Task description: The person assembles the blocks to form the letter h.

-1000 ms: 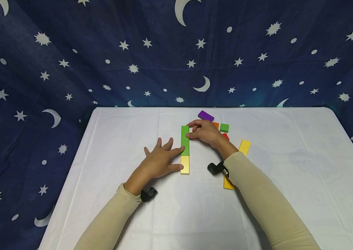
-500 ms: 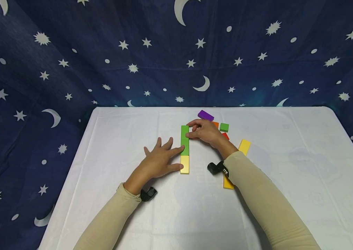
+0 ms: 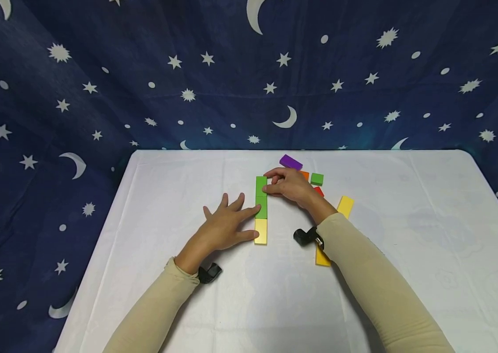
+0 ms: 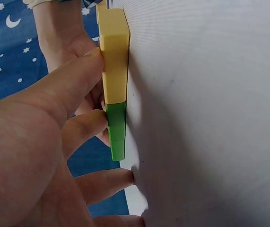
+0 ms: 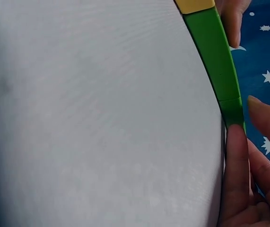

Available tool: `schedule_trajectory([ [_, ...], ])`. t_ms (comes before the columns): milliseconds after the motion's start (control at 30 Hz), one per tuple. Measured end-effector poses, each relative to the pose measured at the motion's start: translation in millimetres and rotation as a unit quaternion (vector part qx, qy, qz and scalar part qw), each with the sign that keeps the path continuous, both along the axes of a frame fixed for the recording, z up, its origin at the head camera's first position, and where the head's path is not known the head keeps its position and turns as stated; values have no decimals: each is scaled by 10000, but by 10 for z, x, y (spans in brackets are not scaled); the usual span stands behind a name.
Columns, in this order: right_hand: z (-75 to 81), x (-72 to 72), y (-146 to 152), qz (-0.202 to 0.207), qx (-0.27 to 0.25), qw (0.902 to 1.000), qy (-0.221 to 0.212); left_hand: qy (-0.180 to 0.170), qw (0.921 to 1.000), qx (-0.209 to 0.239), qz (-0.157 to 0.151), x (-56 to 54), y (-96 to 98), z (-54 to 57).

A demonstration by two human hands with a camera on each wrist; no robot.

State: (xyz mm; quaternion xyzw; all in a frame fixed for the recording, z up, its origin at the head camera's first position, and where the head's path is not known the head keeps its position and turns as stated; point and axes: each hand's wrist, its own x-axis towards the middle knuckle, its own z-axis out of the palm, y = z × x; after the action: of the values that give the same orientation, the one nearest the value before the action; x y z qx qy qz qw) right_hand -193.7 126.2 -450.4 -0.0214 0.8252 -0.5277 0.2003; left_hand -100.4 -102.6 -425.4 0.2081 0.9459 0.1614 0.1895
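In the head view a straight row runs away from me: a yellow block [image 3: 261,231] nearest, then a green block [image 3: 262,213], then another green block [image 3: 261,182] at the far end. My left hand [image 3: 222,227] lies along the row's left side with fingers spread. Its thumb touches the yellow block and its index finger the middle green block; its other fingertips reach the tabletop in the left wrist view. At the far green block, my right hand [image 3: 292,187] touches the right side with its index finger [image 5: 236,156]. Its thumb [image 5: 263,113] stands just off the block.
Right of the row lie a purple block [image 3: 290,162], an orange block [image 3: 305,175], a small green block [image 3: 317,179] and a red block [image 3: 318,191], partly behind my right hand. Two yellow blocks [image 3: 345,206] are partly under the right forearm. A starry curtain [image 3: 213,108] stands behind the white table [image 3: 178,171].
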Motion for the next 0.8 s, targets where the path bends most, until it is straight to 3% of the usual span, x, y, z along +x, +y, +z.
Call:
schedule_trajectory([
  [167, 42, 8, 66, 122, -505, 9982, -305, 35, 10000, 52, -39, -5, 2, -5],
  [300, 62, 11, 132, 157, -1270, 9889, -753, 11, 10000, 49, -18, -2, 6, -2],
  [400, 120, 29, 191, 107, -1459, 9850, -911, 3, 10000, 44, -4, 2, 3, -6],
  [500, 225, 69, 274, 165, -1220, 9888, -845, 10, 10000, 42, 2, 6, -2, -10],
  [633, 398, 164, 437, 365, -326, 9965, -681, 2, 10000, 50, 24, 12, -8, -2],
  [800, 550, 327, 665, 1172, 626, 9911, 81, 71, 9999, 152, 16, 22, -8, -1],
])
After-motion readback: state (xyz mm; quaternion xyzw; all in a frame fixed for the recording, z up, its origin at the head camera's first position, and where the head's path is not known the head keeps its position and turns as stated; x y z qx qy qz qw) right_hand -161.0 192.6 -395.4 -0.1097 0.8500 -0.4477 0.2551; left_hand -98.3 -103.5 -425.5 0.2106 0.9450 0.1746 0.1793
